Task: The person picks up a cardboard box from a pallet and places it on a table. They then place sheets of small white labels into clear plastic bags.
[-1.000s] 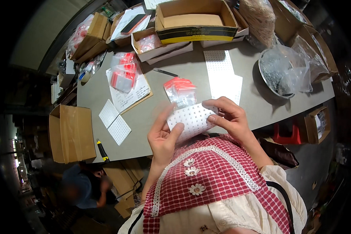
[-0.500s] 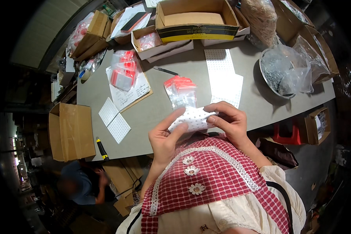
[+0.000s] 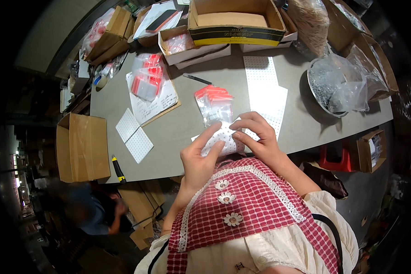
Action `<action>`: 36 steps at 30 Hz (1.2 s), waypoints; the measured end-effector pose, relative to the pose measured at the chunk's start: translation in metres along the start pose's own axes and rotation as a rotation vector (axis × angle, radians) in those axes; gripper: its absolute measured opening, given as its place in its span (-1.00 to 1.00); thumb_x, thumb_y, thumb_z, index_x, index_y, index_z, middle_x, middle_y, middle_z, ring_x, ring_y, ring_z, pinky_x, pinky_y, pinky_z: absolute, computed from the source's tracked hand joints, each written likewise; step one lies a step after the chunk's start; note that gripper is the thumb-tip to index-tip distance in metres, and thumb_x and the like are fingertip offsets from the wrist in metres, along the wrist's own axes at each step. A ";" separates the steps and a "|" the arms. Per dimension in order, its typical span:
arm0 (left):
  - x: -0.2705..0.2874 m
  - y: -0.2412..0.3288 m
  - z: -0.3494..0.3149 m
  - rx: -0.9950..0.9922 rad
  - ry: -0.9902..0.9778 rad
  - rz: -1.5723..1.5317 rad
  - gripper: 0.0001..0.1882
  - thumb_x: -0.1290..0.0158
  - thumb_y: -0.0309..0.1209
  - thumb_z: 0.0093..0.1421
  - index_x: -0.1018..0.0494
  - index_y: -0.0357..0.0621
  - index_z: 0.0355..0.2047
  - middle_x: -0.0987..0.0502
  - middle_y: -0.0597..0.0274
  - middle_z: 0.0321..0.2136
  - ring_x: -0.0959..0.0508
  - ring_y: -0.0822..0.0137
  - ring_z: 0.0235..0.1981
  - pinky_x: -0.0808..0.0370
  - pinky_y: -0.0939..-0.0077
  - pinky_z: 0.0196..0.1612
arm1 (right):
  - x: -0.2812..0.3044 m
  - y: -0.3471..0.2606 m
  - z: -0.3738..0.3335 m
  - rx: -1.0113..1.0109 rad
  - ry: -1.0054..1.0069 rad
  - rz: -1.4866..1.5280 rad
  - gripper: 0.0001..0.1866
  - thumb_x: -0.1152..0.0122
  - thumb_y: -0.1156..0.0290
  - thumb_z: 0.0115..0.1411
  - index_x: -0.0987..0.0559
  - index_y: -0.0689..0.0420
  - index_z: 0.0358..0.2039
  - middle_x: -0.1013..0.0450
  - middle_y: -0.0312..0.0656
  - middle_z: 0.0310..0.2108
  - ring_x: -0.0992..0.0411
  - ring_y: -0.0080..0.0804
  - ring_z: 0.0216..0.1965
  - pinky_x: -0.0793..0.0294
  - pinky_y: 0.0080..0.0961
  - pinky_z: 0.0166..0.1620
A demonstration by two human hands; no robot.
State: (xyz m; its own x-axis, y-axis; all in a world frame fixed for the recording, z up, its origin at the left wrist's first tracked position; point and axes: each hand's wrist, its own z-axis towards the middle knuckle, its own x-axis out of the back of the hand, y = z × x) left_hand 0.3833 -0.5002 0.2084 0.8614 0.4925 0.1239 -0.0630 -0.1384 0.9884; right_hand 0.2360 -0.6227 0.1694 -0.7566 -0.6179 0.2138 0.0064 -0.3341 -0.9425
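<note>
A white sheet of paper printed with rows of small dark marks (image 3: 224, 142) bends in a curve between my two hands, at the near edge of the table. My left hand (image 3: 200, 154) pinches its left side between thumb and fingers. At the sheet's upper right, the thumb and fingertips of my right hand (image 3: 259, 137) press on its edge. Just beyond my fingers lies a fanned stack of clear zip bags with red tops (image 3: 214, 102). More printed white sheets (image 3: 262, 91) lie to the right of the bags, partly overlapping.
Left on the table are zip bags (image 3: 146, 80) on a clipboard (image 3: 162, 106), small printed sheets (image 3: 134, 137) and a yellow-black cutter (image 3: 118, 169). A pen (image 3: 197, 79) lies beyond. A metal bowl of small metal parts (image 3: 322, 86) stands right. Cartons (image 3: 235, 34) line the back. A person (image 3: 93, 212) is lower left.
My right hand has shifted left along the sheet, closer to my left hand. The sheet now curls more. The whole view has tilted slightly.
</note>
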 end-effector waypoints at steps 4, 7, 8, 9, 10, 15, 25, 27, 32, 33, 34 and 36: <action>0.005 -0.011 -0.001 -0.026 0.014 0.082 -0.58 -0.17 -0.59 0.18 -0.53 -0.28 0.08 -0.61 0.11 -0.06 -0.55 0.41 -0.05 -0.47 0.50 0.04 | -0.002 0.008 0.006 0.257 0.018 -0.304 -0.79 -0.34 0.43 0.10 -0.67 0.07 -0.21 -0.47 -0.16 -0.09 -0.45 -0.20 -0.02 -0.34 -0.18 0.17; 0.009 -0.014 -0.003 -0.055 0.004 0.161 -0.60 -0.17 -0.58 0.18 -0.55 -0.27 0.06 -0.62 0.11 -0.05 -0.57 0.40 -0.04 -0.48 0.51 0.05 | -0.005 0.012 0.007 0.291 -0.019 -0.315 -0.82 -0.33 0.42 0.09 -0.66 0.07 -0.25 -0.48 -0.23 -0.14 -0.42 -0.21 0.02 -0.20 -0.04 0.27; 0.011 -0.014 -0.004 -0.061 -0.001 0.193 -0.61 -0.17 -0.58 0.18 -0.55 -0.27 0.05 -0.63 0.11 -0.05 -0.58 0.40 -0.04 -0.48 0.51 0.05 | -0.005 0.013 0.008 0.261 -0.065 -0.302 -0.84 -0.32 0.42 0.10 -0.66 0.07 -0.27 -0.49 -0.24 -0.17 -0.42 -0.22 0.00 -0.20 -0.04 0.28; 0.012 -0.015 -0.005 -0.072 0.000 0.222 -0.61 -0.17 -0.58 0.17 -0.56 -0.26 0.04 -0.64 0.11 -0.06 -0.59 0.40 -0.04 -0.49 0.51 0.04 | -0.005 0.014 0.008 0.231 -0.112 -0.289 -0.85 -0.31 0.41 0.10 -0.65 0.08 -0.29 -0.49 -0.25 -0.19 -0.43 -0.23 -0.02 -0.20 -0.04 0.28; 0.015 -0.017 -0.006 -0.081 0.001 0.250 -0.62 -0.18 -0.58 0.17 -0.57 -0.25 0.03 -0.65 0.11 -0.07 -0.60 0.40 -0.05 -0.49 0.51 0.04 | -0.007 0.015 0.007 0.200 -0.159 -0.276 -0.87 -0.31 0.41 0.10 -0.64 0.08 -0.30 -0.50 -0.25 -0.22 -0.43 -0.24 -0.04 -0.20 -0.04 0.28; 0.026 -0.018 -0.010 -0.082 0.001 0.329 -0.63 -0.19 -0.57 0.16 -0.58 -0.21 0.01 -0.67 0.10 -0.12 -0.63 0.40 -0.07 -0.52 0.51 0.01 | -0.021 0.021 0.009 0.124 -0.227 -0.139 -0.90 -0.24 0.38 0.16 -0.61 0.11 -0.35 -0.51 -0.23 -0.29 -0.43 -0.23 -0.12 -0.29 -0.18 0.16; 0.057 -0.028 -0.004 -0.054 0.013 0.336 -0.62 -0.17 -0.56 0.15 -0.58 -0.21 0.02 -0.66 0.10 -0.10 -0.62 0.39 -0.08 -0.51 0.48 0.01 | -0.052 0.047 0.020 -0.023 -0.139 -0.131 -0.79 -0.19 0.38 0.24 -0.55 0.16 -0.14 -0.49 -0.11 -0.11 -0.47 -0.10 -0.15 -0.47 -0.27 -0.09; 0.062 -0.030 0.000 -0.043 0.019 0.331 -0.61 -0.16 -0.56 0.15 -0.58 -0.21 0.02 -0.66 0.10 -0.09 -0.62 0.39 -0.07 -0.51 0.48 0.02 | -0.056 0.064 0.030 -0.027 -0.109 -0.285 -0.72 -0.18 0.39 0.25 -0.51 0.16 -0.04 -0.45 -0.10 -0.03 -0.48 -0.06 -0.14 -0.51 -0.27 -0.11; 0.076 -0.041 0.009 0.014 0.005 0.296 -0.61 -0.15 -0.56 0.14 -0.58 -0.20 0.03 -0.66 0.10 -0.09 -0.61 0.38 -0.06 -0.49 0.48 0.04 | -0.058 0.088 0.041 0.001 -0.256 -0.671 -0.48 -0.22 0.54 0.06 -0.45 0.12 0.09 -0.39 -0.07 0.09 -0.49 -0.03 -0.10 -0.49 -0.19 -0.10; 0.079 -0.043 0.011 0.008 -0.005 0.310 -0.61 -0.15 -0.56 0.14 -0.58 -0.20 0.03 -0.66 0.10 -0.08 -0.61 0.38 -0.06 -0.49 0.49 0.04 | -0.055 0.089 0.042 0.057 -0.284 -0.676 -0.46 -0.22 0.56 0.02 -0.45 0.12 0.09 -0.39 -0.07 0.10 -0.48 -0.04 -0.08 -0.47 -0.18 -0.09; 0.082 -0.046 0.014 0.006 -0.014 0.322 -0.60 -0.15 -0.56 0.15 -0.58 -0.20 0.03 -0.65 0.10 -0.08 -0.60 0.38 -0.06 -0.48 0.49 0.04 | -0.050 0.090 0.043 0.110 -0.315 -0.682 -0.43 -0.23 0.58 -0.01 -0.46 0.12 0.09 -0.39 -0.07 0.11 -0.47 -0.05 -0.06 -0.45 -0.17 -0.07; 0.085 -0.054 0.018 0.002 -0.006 0.321 -0.62 -0.16 -0.53 0.15 -0.58 -0.19 0.02 -0.65 0.06 -0.09 -0.62 0.31 -0.06 -0.49 0.46 0.03 | -0.048 0.087 0.043 0.149 -0.306 -0.697 -0.42 -0.22 0.61 -0.05 -0.47 0.13 0.08 -0.40 -0.07 0.10 -0.46 -0.06 -0.03 -0.42 -0.16 -0.03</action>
State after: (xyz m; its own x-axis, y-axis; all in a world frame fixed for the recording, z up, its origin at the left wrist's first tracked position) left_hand 0.4692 -0.4666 0.1642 0.8009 0.4184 0.4284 -0.3307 -0.2874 0.8989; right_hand 0.3013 -0.6530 0.0882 -0.4044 -0.3914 0.8266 -0.3005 -0.7968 -0.5243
